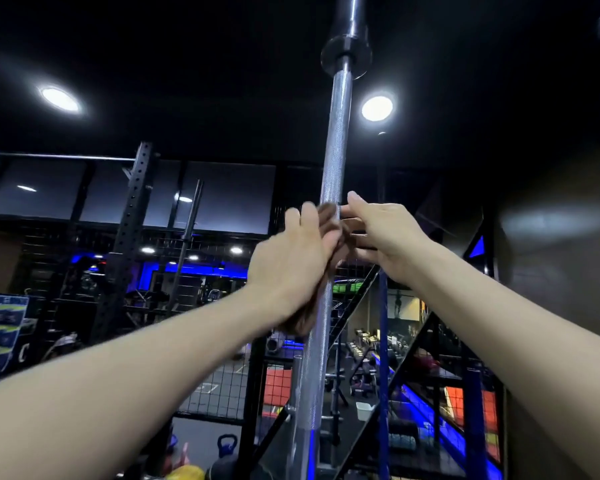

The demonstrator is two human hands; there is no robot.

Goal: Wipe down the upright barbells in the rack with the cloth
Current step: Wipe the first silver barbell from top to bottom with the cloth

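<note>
Because the barbell (329, 188) stands nearly upright with its collar and sleeve high at twelve o'clock, anything that tips it matters more than the wiping itself. Both hands meet on the knurled shaft near the centre of the view. The left hand (291, 261), coming in from eight o'clock, presses a brown cloth (329, 225) against the left side of the shaft, its fingers curled over the fabric; a darker fold of the cloth hangs below the palm at about six o'clock from the hand. The right hand (381, 230), reaching from four o'clock, has its fingers bent toward the shaft and the cloth's edge, but whether they actually pinch the cloth or only touch the bar cannot be told from here.

The likely trouble: a sideways push while sliding the cloth could rock the bar in its holder, whose lower end is out of sight near six o'clock, and swing the heavy top. The knurling may also snag the fabric and jerk it out of the grip. The loose fold could drag and leave the far side of the shaft unwiped. A second, darker bar (187, 237) stands at nine o'clock, well apart and untouched.
</note>
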